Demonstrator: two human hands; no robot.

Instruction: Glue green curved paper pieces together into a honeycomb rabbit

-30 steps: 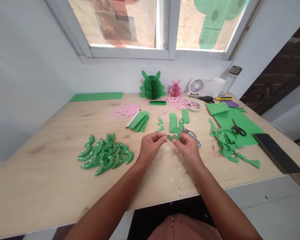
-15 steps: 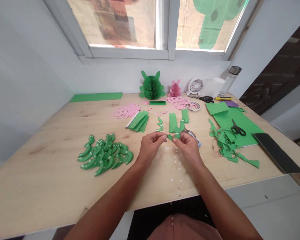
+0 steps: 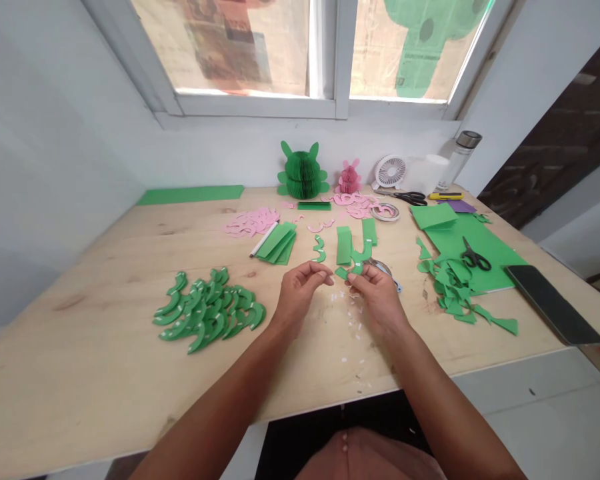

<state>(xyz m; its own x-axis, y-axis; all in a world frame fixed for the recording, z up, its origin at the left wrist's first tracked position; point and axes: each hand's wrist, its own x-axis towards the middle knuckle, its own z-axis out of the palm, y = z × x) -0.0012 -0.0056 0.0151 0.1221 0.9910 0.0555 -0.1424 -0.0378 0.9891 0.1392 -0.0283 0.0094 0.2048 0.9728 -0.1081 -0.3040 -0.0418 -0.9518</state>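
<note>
Left hands-side: the left hand (image 3: 303, 293) is curled, thumb and fingertips drawn close together; from here I cannot tell whether anything tiny sits between them.
Right hands-side: the right hand (image 3: 380, 300) pinches thumb against fingers on a wavy green piece (image 3: 358, 265).
Wavy piece: raised in front of the person, over the middle of the worktop (image 3: 105, 333); white patches along it; its near end just beside the left fingertips, apart from them.
Beyond the hands: a loose green squiggle (image 3: 319, 249) and a green strip (image 3: 343, 247) lie flat; a light-blue-handled tool (image 3: 398, 288) is partly hidden by the right hand.
Below the hands: white scraps (image 3: 353, 325), scattered.
Left heap: green curved pieces (image 3: 205, 310), overlapping, many with white patches.
Right side: green offcuts (image 3: 450, 280), black-handled scissors (image 3: 475, 255) on green sheet, a dark phone (image 3: 550, 303).
Back edge: green pleated figure (image 3: 305, 175), a smaller pink figure (image 3: 349, 179), white fan (image 3: 390, 172).
</note>
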